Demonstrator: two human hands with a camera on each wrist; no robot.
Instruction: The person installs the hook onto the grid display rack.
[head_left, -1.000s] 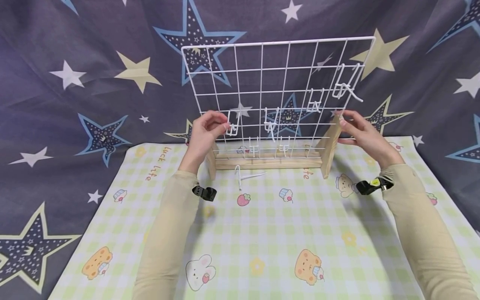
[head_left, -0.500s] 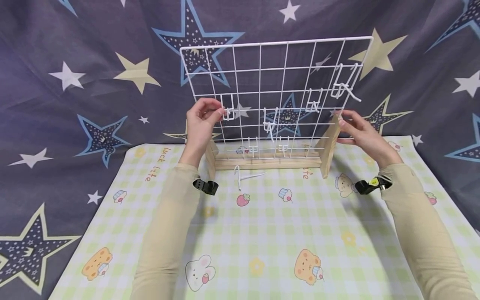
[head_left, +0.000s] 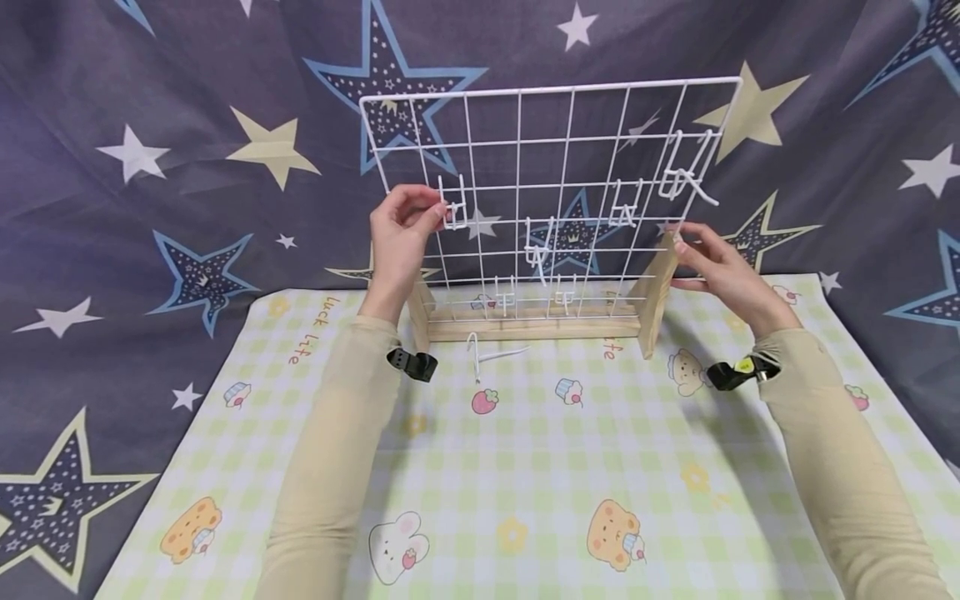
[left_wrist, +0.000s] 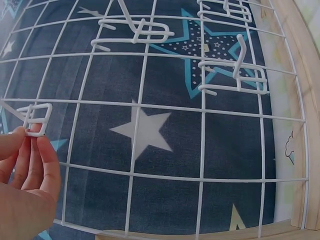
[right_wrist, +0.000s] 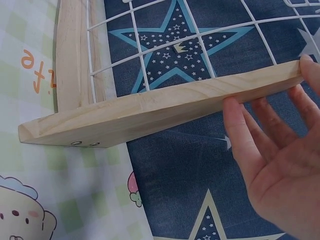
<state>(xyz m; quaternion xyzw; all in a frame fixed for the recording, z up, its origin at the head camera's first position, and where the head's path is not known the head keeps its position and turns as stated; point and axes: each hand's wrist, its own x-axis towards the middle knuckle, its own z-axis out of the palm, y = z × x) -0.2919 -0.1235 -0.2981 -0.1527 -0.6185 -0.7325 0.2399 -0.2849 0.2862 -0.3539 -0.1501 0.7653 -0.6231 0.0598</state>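
Observation:
A white wire grid (head_left: 518, 143) stands upright in a pale wooden base. At its left side my left hand (head_left: 399, 242) pinches a white wire hook (head_left: 462, 215) between thumb and fingertips, held against the grid wires. The left wrist view shows this hook (left_wrist: 46, 118) over the fingertips; whether it is latched on a wire I cannot tell. My right hand (head_left: 729, 275) grips the top of the right wooden side piece (head_left: 657, 300). Up close in the right wrist view, the thumb and fingers touch the edges of that side piece (right_wrist: 150, 110).
Several other white hooks hang on the grid, among them a middle hook (head_left: 536, 255) and a long one at the upper right (head_left: 678, 182). One loose hook (head_left: 477, 358) lies on the checked tablecloth (head_left: 585, 454) before the base. A starry curtain (head_left: 247, 75) hangs behind.
My left hand has carried the hook upward along the grid's left side, from a lower row to a higher one. The right hand keeps its place on the wooden side piece.

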